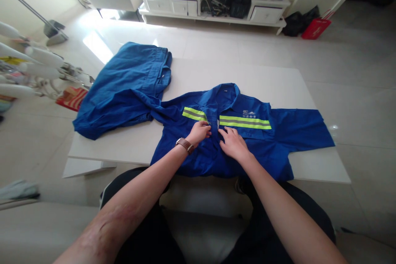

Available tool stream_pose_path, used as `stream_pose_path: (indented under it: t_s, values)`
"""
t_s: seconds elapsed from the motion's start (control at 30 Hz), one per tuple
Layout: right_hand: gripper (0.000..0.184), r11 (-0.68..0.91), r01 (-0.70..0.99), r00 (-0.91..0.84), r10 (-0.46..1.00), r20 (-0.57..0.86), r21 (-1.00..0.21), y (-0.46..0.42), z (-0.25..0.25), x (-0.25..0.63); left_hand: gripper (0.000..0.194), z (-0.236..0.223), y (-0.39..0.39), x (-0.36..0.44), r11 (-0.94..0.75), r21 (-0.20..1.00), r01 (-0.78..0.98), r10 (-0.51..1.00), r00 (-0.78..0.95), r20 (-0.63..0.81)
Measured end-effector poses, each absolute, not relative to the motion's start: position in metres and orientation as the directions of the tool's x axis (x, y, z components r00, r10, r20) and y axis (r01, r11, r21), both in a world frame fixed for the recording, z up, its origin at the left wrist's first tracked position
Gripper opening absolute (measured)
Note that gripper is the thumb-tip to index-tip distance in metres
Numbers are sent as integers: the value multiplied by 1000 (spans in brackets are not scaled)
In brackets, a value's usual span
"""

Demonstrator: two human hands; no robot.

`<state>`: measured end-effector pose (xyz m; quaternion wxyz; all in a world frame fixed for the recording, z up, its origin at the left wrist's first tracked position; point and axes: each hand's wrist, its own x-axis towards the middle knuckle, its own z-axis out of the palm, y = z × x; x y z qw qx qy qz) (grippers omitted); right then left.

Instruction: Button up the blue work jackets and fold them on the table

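Observation:
A blue work jacket [260, 144] lies spread over a white table, its collar pointing away from me. Yellow-green reflective bands cross its chest, and a white logo sits on the right side. My left hand [198, 133] is closed on the edge of the jacket's front opening, just below the left band; a brown-strapped watch is on that wrist. Across the opening, my right hand [234, 143] rests on the cloth with its fingers apart and stretched out. One sleeve reaches right; the other runs left over a folded pile of blue clothing [130, 66].
The white table [278, 80] stands over my knees. Beyond it is a white TV cabinet [173, 6] carrying various small items. A red bag [316, 29] and a black bag are on the floor at the right. White thread cones [43, 55] stand at the left.

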<state>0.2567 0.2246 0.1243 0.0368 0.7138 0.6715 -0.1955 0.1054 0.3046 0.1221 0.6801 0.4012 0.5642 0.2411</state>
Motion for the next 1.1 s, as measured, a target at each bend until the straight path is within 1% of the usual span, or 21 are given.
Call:
stream_pose_path:
  t_s: [0.1,0.23,0.3,0.43,0.5,0.6,0.7,0.8,0.87,0.97,1.03,1.1]
  values:
    - [58,-108,981,44,931,-363,-159,230,126,253,11,122,304,105,577,812,88,759,308,-573]
    - [58,-115,987,67,930,-363,-113,234,128,249,8,120,304,107,596,803,33,755,319,-573]
    - [54,-111,986,62,939,-337,-128,234,129,248,11,120,304,108,589,808,16,761,326,-561]
    - [44,-115,974,58,959,-277,-195,236,127,250,20,119,304,111,573,820,-1,766,356,-535]
    - [38,-137,955,72,967,-243,-264,237,125,254,24,118,304,114,562,827,4,770,363,-525]
    - [33,-183,881,141,982,-128,-435,239,122,264,26,116,304,122,523,853,-3,799,350,-489]
    - [29,-198,757,257,966,6,-623,238,121,274,28,112,305,134,475,879,-32,832,341,-437]
    - [25,-207,603,392,918,60,-770,233,122,283,27,106,306,147,403,915,4,854,358,-378]
    - [23,-219,513,466,883,56,-830,230,122,288,21,99,306,155,337,939,74,869,359,-340]
    - [18,-229,419,527,849,29,-879,227,121,293,12,90,304,164,198,952,235,907,325,-269]
    - [15,-234,389,550,835,21,-891,226,121,296,11,86,302,167,92,931,354,930,304,-208]
    - [13,-232,371,556,831,15,-899,226,121,298,8,85,300,170,27,908,419,938,303,-168]
